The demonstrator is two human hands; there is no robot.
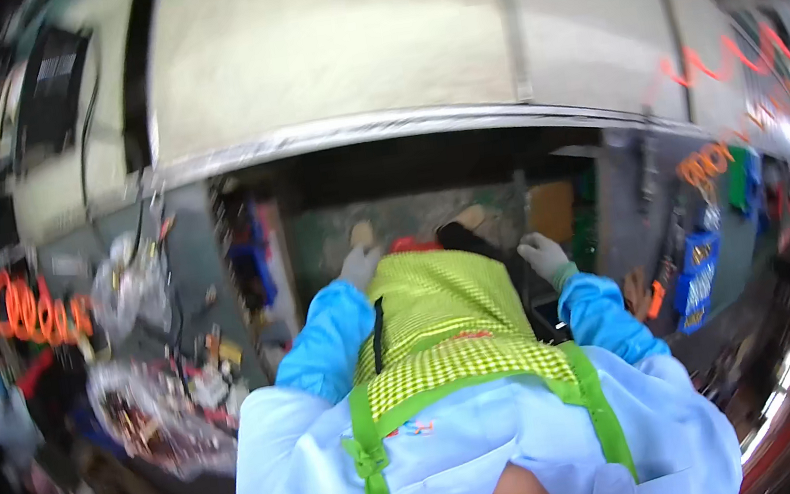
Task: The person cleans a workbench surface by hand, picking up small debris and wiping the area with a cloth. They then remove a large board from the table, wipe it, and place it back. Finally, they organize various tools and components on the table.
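Observation:
My left hand [360, 267], in a pale grey glove, hangs beside the left edge of the green checked apron [442, 291] over my lap. Its fingers point away from me and look loosely stretched, with nothing visible in them. On the other side my right hand [546, 255], gloved the same way, is held apart from the apron. Its fingers are slightly bent and spread, and it appears to hold nothing. Blue sleeve covers [331, 335] reach up both forearms. Motion blur softens the fingers.
A bench with a metal front edge [349, 136] and pale panels spans the far side. Clear plastic bags [133, 284] and small loose parts lie left. To the right are a blue box [698, 275], an orange-handled tool [656, 299] and orange coiled hoses [707, 165].

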